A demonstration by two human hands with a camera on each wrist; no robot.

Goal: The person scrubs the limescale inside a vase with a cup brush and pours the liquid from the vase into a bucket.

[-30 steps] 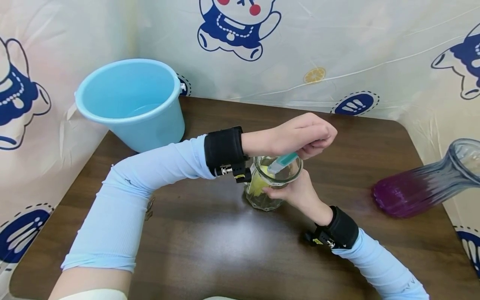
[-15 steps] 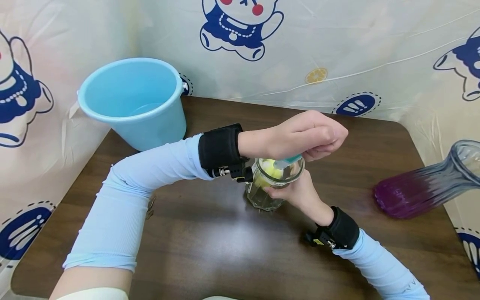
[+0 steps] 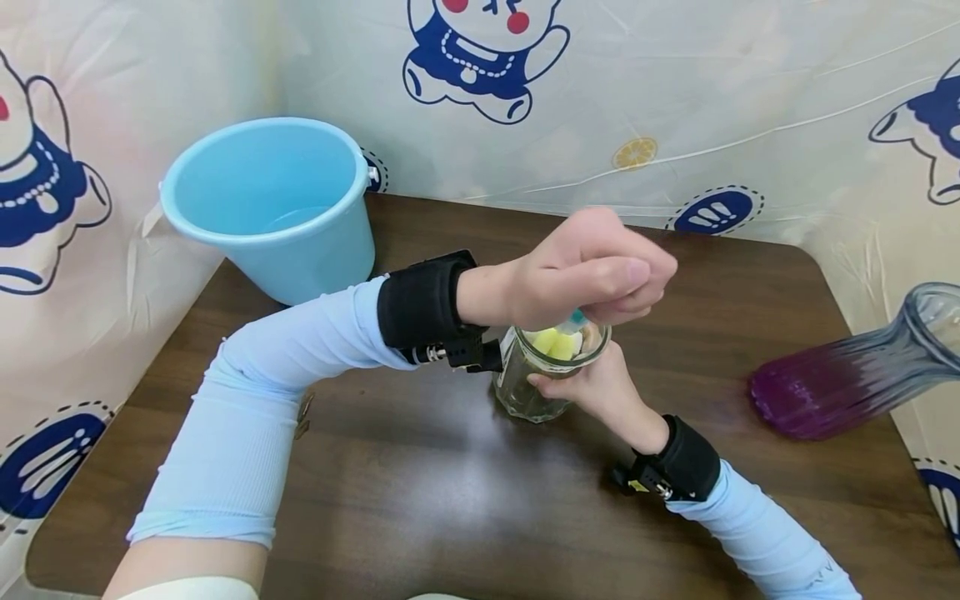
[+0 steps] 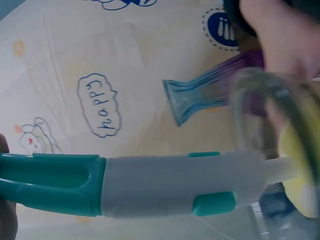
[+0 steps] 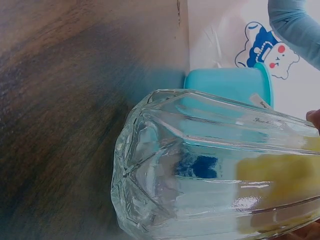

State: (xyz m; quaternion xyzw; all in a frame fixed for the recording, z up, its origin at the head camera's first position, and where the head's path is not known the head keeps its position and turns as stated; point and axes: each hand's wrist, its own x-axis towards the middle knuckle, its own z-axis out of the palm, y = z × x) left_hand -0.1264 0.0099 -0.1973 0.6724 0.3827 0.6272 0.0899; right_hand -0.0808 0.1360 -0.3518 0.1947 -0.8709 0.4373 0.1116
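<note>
My left hand (image 3: 592, 271) grips the end of a sponge bottle brush above a clear glass vase (image 3: 528, 387). The brush handle (image 4: 150, 185), teal and grey, fills the left wrist view, where only the edge of a finger (image 4: 6, 220) shows at its end. Its yellow sponge head (image 3: 555, 343) is inside the vase's mouth, just below the rim, and shows through the upper glass (image 5: 280, 185) in the right wrist view. My right hand (image 3: 600, 383) holds the vase round its upper side, thumb in front. The vase's faceted base is down at the table.
A light blue bucket (image 3: 330, 258) stands at the table's back left. Towards the right edge is a second vase (image 3: 817, 392), purple fading to smoky blue. A patterned plastic sheet (image 3: 690, 75) hangs behind the brown wooden table (image 3: 420, 492).
The sponge has come up from deep inside the vase to near its mouth. My left hand moved right, then back left and slightly up, now hiding most of the handle. The right hand stays put.
</note>
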